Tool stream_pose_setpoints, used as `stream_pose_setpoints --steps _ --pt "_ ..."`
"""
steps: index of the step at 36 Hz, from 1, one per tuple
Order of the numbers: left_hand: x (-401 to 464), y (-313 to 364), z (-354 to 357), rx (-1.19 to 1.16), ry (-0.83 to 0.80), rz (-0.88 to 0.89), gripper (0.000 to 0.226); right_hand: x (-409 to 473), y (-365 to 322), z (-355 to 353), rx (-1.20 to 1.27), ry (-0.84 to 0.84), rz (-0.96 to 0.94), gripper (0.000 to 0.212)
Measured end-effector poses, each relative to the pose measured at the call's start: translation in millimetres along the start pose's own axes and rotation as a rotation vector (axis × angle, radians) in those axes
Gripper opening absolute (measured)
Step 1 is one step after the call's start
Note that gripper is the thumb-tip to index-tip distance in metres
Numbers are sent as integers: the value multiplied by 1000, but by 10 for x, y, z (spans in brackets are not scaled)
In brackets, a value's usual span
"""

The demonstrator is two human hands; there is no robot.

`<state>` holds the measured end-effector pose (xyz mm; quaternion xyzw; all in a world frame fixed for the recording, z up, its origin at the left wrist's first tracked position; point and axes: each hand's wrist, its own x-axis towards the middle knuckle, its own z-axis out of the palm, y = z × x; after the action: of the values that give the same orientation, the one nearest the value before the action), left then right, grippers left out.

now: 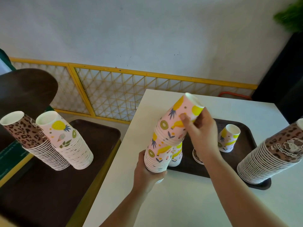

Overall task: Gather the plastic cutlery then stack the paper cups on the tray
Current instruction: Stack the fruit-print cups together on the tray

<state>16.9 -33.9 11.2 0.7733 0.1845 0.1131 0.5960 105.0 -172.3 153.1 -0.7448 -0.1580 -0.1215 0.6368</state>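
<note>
White table (188, 202) against a pale wall, yellow lattice fence (114, 92) behind. Fruit stack (165, 140) is held tilted over the table edge: base gripped by the left hand (147, 174), fingers curled round it; top cup pinched by the right hand (201, 133), thumb in front. Just behind the hands, a brown tray (242, 154) carries a short stack, a lone cup (227, 138) and, right of the right hand, a leopard stack (272, 158). Far left, two more stacks (62, 145) are seen on another tray.
</note>
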Motion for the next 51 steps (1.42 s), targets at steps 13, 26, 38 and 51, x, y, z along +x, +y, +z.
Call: stream_pose_setpoints --steps 13,26,38,51 --pt "-8 12 -19 -12 45 -5 82 25 528 -6 -201 131 59 50" --pt "-18 84 29 -16 62 -3 77 -334 282 192 -215 -167 -23 74" --pt "-56 134 32 2 40 37 72 -367 138 232 -164 -181 -6 54" --pt "-76 86 6 12 28 38 73 -128 18 80 -72 -20 10 15"
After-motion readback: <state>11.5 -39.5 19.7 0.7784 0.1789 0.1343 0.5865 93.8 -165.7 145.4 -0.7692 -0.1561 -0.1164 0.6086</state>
